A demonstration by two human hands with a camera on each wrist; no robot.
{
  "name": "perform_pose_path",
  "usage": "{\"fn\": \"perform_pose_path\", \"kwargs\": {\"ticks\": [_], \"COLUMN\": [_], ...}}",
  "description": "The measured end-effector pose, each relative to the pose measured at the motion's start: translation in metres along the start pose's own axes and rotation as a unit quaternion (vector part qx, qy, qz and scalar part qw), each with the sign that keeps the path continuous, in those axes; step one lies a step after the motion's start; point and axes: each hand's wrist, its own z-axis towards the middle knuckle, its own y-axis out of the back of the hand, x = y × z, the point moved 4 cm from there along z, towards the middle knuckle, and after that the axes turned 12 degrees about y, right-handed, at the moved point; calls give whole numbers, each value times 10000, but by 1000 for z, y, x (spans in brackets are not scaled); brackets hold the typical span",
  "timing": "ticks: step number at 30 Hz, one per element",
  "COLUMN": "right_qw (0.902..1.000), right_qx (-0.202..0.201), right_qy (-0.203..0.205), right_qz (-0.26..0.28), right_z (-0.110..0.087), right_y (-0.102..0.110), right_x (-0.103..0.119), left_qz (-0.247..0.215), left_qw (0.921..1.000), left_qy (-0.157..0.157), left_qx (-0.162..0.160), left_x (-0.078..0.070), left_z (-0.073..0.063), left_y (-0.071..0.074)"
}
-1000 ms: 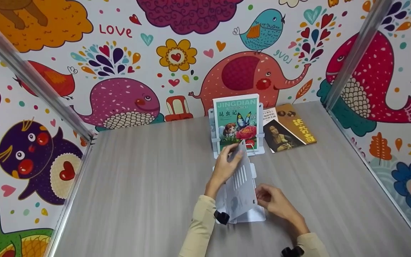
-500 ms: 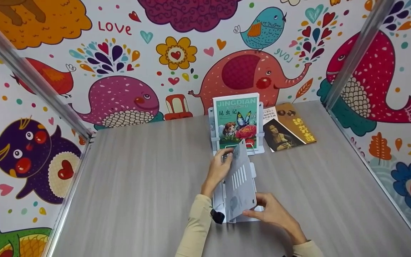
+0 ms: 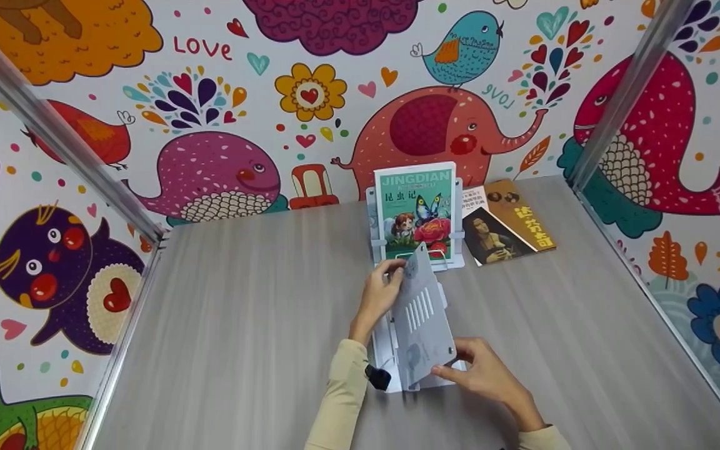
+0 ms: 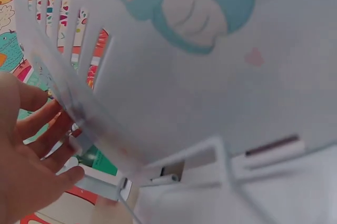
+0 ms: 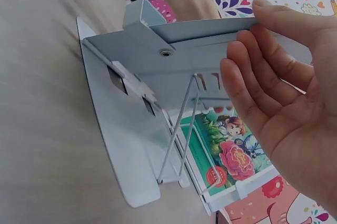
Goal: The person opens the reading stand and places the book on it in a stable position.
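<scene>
A pale metal book stand (image 3: 425, 312) with a slotted back panel stands on the grey tabletop, the panel tilted up from its base plate (image 5: 116, 129). My left hand (image 3: 377, 300) holds the panel's far end, its fingertips curled round the edge. At the near corner my right hand (image 3: 488, 375) pinches the panel, thumb on the outer face and fingers on the inner side. Under the panel, in the right wrist view, a bent wire support (image 5: 187, 121) shows. A blue cartoon animal (image 4: 195, 19) is printed on the panel in the left wrist view.
Just beyond, a second stand (image 3: 458, 257) carries a green book (image 3: 413, 200) upright against the wall. To its right a brown-and-white book (image 3: 525, 219) lies flat. Patterned walls with metal corner posts (image 3: 616, 94) border the grey tabletop (image 3: 254, 312).
My right hand has shifted from beside the panel's edge to pinching its near corner. My left hand has slid slightly left and down along the far edge. The panel has tilted a little.
</scene>
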Motion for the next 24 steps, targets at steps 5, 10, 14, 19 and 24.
{"fn": "perform_pose_path", "kwargs": {"ticks": [5,10,14,19,24], "right_qw": [9998,9989,9982,9955,9881], "right_qx": [-101,-257,-404,-644,-1103], "right_qy": [-175,-341,-290,-530,-791], "right_qz": [-67,-201,-325,-458,-724], "right_z": [-4,-7,-6,-3,4], "right_y": [9,23,36,51,61], "right_x": [0,0,-1,-9,-17], "left_qz": [-136,-181,-121,-54,-88], "left_qw": [9998,9997,9997,9995,9994], "left_qy": [99,50,35,-12,-63], "left_qx": [-49,-139,-222,-305,-337], "left_x": [7,13,19,28,37], "left_z": [-6,-11,-16,-25,-35], "left_y": [15,33,48,65,77]}}
